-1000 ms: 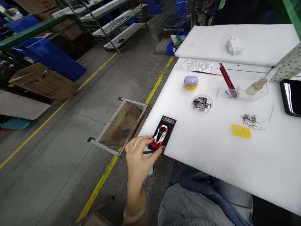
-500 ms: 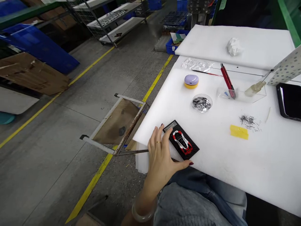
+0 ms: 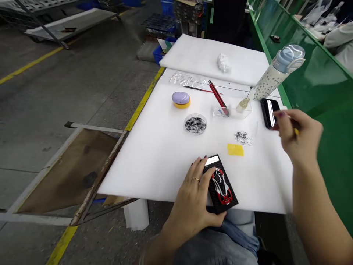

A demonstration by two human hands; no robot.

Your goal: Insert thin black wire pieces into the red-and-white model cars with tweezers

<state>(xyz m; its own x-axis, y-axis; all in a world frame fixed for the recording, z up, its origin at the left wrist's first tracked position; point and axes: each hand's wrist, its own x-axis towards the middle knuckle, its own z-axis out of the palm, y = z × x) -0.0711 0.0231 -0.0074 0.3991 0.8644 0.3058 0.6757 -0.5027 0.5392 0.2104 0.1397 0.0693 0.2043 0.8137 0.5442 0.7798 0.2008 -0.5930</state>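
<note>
A: Clasping what, at the near edge of the white, foam-topped table (image 3: 154, 158)?

B: Gripping a black, rectangular, carbon-patterned base (image 3: 214, 197) in the gold-ringed left hand (image 3: 194, 198), with fingers over the far end and left side, with thumb at the near end

A: Bearing what on top?

B: Bearing a small, glossy, red, white and black toy car (image 3: 222, 186), set lengthwise below a shiny rectangular label (image 3: 211, 159)

A: And in the bare right hand (image 3: 299, 136)?

B: Raised at the table's right side, near a black, glass-fronted phone (image 3: 266, 112); bent into a pinch but blurred, so cannot tell whether gripping anything

A: Visible beyond the base?

B: See a flat yellow strip (image 3: 235, 149), then a loose pile of fine black slivers (image 3: 241, 137); farther left, a clear round dish (image 3: 195, 134) holding more; behind, an oval lilac-and-yellow case (image 3: 181, 99) and a clear plastic box (image 3: 234, 116) with a slim red cutter (image 3: 219, 98) leaning out
</note>
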